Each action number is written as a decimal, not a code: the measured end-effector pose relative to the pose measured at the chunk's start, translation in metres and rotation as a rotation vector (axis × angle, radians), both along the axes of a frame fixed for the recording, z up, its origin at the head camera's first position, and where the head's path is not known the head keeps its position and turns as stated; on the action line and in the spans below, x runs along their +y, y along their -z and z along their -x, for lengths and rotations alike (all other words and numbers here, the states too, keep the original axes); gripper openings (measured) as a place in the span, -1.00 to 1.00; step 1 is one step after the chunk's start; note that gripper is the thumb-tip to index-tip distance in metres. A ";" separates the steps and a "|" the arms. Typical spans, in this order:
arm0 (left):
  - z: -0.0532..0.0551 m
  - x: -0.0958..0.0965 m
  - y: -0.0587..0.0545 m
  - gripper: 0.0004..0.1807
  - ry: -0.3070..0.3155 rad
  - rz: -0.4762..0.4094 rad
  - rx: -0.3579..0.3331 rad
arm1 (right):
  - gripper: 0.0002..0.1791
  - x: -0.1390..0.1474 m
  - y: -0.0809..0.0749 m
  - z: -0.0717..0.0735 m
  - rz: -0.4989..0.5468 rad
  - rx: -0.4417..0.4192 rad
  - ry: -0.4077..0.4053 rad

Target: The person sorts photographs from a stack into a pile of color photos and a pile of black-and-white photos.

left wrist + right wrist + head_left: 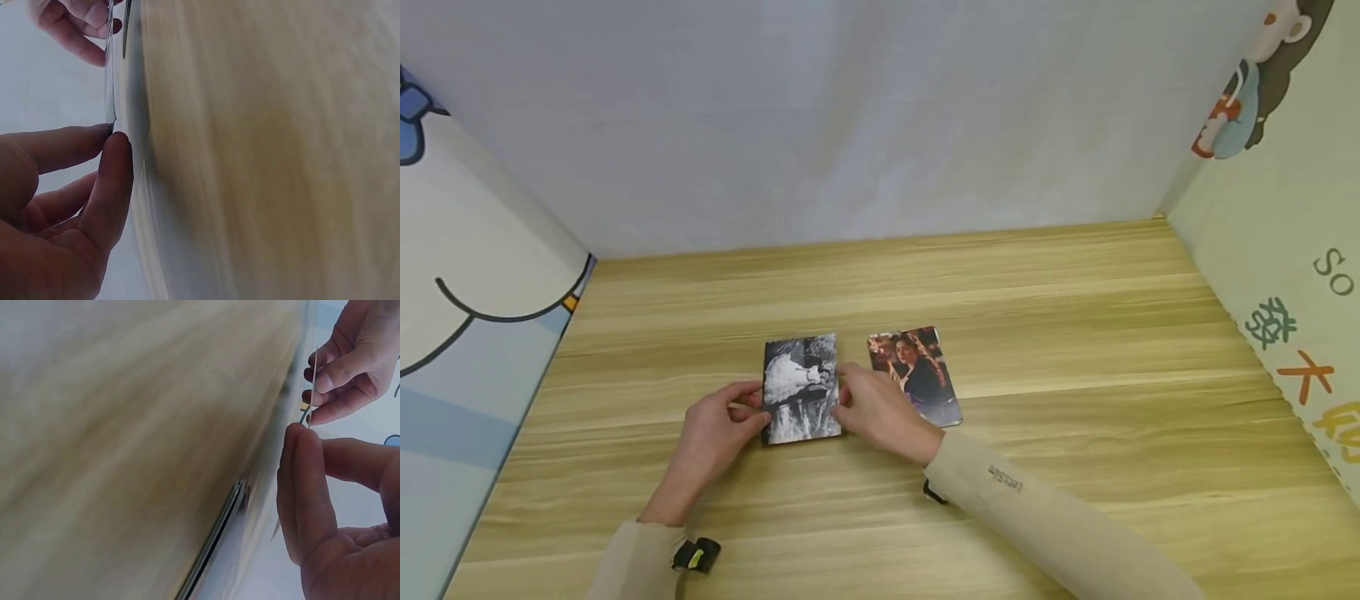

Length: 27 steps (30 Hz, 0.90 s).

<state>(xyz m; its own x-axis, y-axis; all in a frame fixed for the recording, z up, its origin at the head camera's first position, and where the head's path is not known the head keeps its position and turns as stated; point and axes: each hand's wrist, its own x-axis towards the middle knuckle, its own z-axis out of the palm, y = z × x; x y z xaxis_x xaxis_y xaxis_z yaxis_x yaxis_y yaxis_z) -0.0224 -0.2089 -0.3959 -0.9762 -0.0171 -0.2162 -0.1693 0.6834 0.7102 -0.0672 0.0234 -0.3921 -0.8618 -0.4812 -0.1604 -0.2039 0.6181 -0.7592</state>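
Both hands hold a black-and-white photo print (801,387) of a figure in a pale dress, lifted over the table. Its left edge is pinched between the thumb and fingers of my left hand (718,429). My right hand (883,412) pinches the opposite edge. Seen from the left wrist, the print (110,81) appears nearly edge-on. A small stack of prints (936,379) lies just beyond the right hand, its top one a colour picture of a person in dark clothes; the hand hides its lower left part. The right wrist view catches the stack's edge (215,540).
The wood-grain table (1045,333) runs back to a pale cloth wall (880,125). Printed panels with cartoon figures stand along the left (467,250) and right (1270,250) sides.
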 end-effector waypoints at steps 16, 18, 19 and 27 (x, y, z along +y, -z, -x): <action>0.005 -0.009 0.005 -0.46 0.027 0.034 -0.030 | -0.31 -0.010 0.002 0.005 -0.072 -0.061 -0.023; 0.005 -0.009 0.005 -0.46 0.029 0.044 -0.034 | -0.32 -0.010 0.002 0.006 -0.071 -0.057 -0.028; 0.005 -0.009 0.005 -0.46 0.028 0.049 -0.037 | -0.33 -0.010 0.002 0.006 -0.071 -0.055 -0.028; 0.007 -0.007 0.004 -0.47 0.025 0.080 -0.048 | -0.43 -0.011 0.002 0.006 -0.077 -0.078 -0.039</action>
<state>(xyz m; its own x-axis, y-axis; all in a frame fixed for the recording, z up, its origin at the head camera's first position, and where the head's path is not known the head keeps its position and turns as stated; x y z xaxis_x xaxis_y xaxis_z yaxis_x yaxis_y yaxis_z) -0.0298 -0.2156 -0.4001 -0.9652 -0.0119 -0.2614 -0.1837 0.7421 0.6446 -0.0735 0.0128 -0.3944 -0.8261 -0.4978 -0.2641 -0.1707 0.6677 -0.7246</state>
